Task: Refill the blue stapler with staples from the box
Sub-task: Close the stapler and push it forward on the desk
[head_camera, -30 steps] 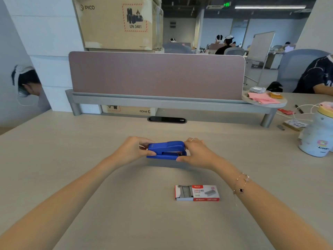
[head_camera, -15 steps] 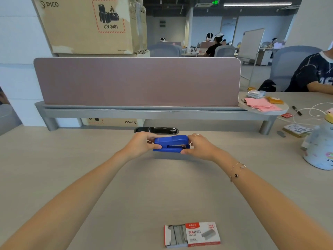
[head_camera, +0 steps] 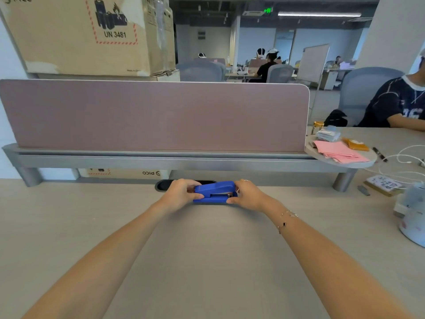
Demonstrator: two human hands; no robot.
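The blue stapler [head_camera: 215, 192] is held just above the desk [head_camera: 207, 261], far out in front of me near the cable slot. My left hand [head_camera: 180, 193] grips its rear end, with the thumb along the base. Its front end is pinched by my right hand [head_camera: 247, 194], a ring on one finger and a bracelet on the wrist. The stapler's top looks closed down over the base. The staple box is out of view below the frame.
A pink divider panel [head_camera: 156, 116] on a grey rail stands behind the stapler. Pink papers [head_camera: 338, 151] lie on a round shelf at the right. A pale bottle [head_camera: 412, 217], white cables and a seated person occupy the right side. A cardboard box [head_camera: 85, 35] sits at the upper left.
The camera has tilted up, so the staple box slid out of the bottom of the view. Both hands have kept their hold on the stapler, farther out on the desk.
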